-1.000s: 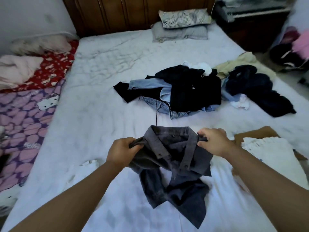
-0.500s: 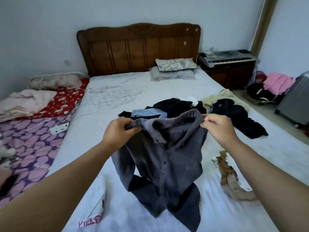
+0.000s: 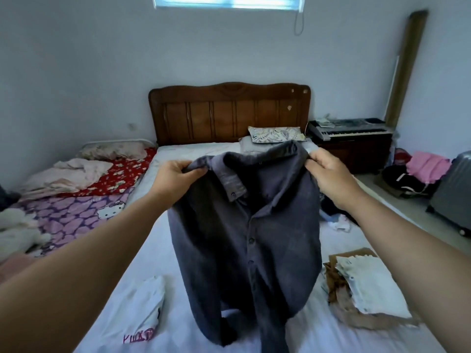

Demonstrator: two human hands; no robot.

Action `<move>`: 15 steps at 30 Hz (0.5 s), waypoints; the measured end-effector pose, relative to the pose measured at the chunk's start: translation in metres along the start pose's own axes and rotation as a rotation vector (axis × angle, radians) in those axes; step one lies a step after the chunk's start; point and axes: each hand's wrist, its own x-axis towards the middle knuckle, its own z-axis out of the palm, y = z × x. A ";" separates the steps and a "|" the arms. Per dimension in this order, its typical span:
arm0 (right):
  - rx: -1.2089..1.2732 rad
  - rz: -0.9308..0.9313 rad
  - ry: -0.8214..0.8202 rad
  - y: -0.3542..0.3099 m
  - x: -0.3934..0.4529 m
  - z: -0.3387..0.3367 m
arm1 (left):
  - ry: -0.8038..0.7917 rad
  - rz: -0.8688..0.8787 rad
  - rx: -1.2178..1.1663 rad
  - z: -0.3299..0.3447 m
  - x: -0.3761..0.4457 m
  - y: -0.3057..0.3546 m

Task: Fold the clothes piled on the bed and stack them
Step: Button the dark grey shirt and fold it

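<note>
The dark grey button-front shirt of soft woven cloth (image 3: 244,233) hangs in the air above the bed, held up by its two shoulders. The left hand (image 3: 175,178) pinches the cloth beside the collar, with fingers curled around it, and the right hand (image 3: 328,177) grips the other shoulder in the same way. The front of the shirt faces the person, and its lower edge and one sleeve seem to reach the white sheet of the bed (image 3: 158,253).

I think the danger is in laying it down. The hanging sleeves can fold under the body of the shirt and make creases. If one pinch slips, the shirt will fall in a heap. It could also land on the flat white garment with pink letters (image 3: 139,315) at the left, or on the folded white and brown clothes (image 3: 367,289) at the right, and disturb them.

The bed has a brown wooden headboard (image 3: 229,113) and a leaf-pattern pillow (image 3: 276,134). A few dark unfolded clothes (image 3: 334,212) show behind the right arm. Beside the bed on the left lies a red and purple quilt (image 3: 84,200). On the right stand a keyboard on a dark cabinet (image 3: 349,129) and a grey suitcase (image 3: 453,197).
</note>
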 end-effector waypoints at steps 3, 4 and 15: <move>-0.189 -0.142 0.012 -0.010 -0.014 -0.014 | 0.072 0.078 0.304 -0.007 -0.011 0.010; -0.285 -0.211 0.043 -0.013 -0.019 -0.019 | 0.073 0.139 0.471 -0.010 -0.016 0.013; -0.553 -0.603 0.189 -0.039 -0.076 -0.054 | 0.285 0.596 0.943 -0.027 -0.088 0.040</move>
